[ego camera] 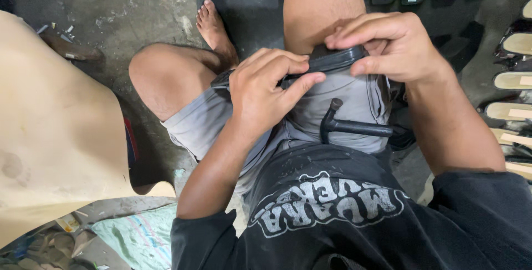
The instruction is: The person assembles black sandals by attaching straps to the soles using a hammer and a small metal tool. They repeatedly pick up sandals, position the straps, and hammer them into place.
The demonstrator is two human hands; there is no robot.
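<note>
Above the hammer (354,127) lying in the lap, the left hand (266,92) and right hand (388,45) are both gripping a black sandal piece (332,59), fingers curled and pressing its edge; shaping looks midway, with finished-looking sandals (512,79) lying well right of the hammer.

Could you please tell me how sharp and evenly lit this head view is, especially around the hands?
In the head view the left hand and right hand are fairly sharp on the black sole; light is soft with no glare; the hammer and dark shirt lose detail; the edges bend slightly.
</note>
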